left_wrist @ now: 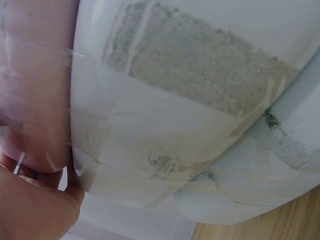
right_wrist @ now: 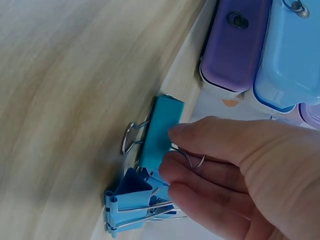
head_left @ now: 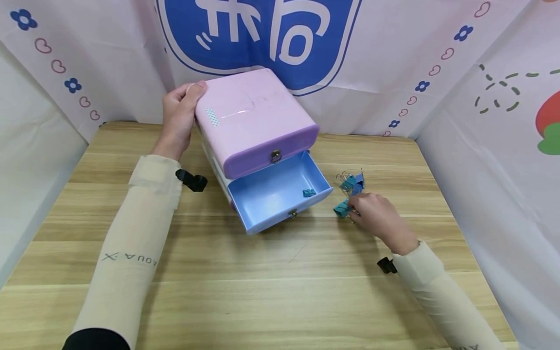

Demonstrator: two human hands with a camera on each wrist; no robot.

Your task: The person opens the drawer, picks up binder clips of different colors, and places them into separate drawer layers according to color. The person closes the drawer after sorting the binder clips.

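Observation:
A small drawer cabinet (head_left: 258, 114) with a pink top stands at an angle on the table. My left hand (head_left: 178, 114) grips its back left corner, thumb on the top. The blue drawer (head_left: 262, 204) is pulled out, and one small teal binder clip (head_left: 309, 193) lies inside, toward the right. To the right of the drawer, my right hand (head_left: 379, 218) pinches a larger teal binder clip (right_wrist: 162, 132) between thumb and fingers, close over the table. Just beyond that hand lies a little pile of blue and teal binder clips (head_left: 358, 184), their wire handles sticking out.
The wooden table (head_left: 280, 301) extends in front of the cabinet. A printed white cloth (head_left: 372, 112) hangs right behind it, with more cloth walls at both sides. Below the blue drawer, a purple drawer front (right_wrist: 232, 55) shows in the right wrist view.

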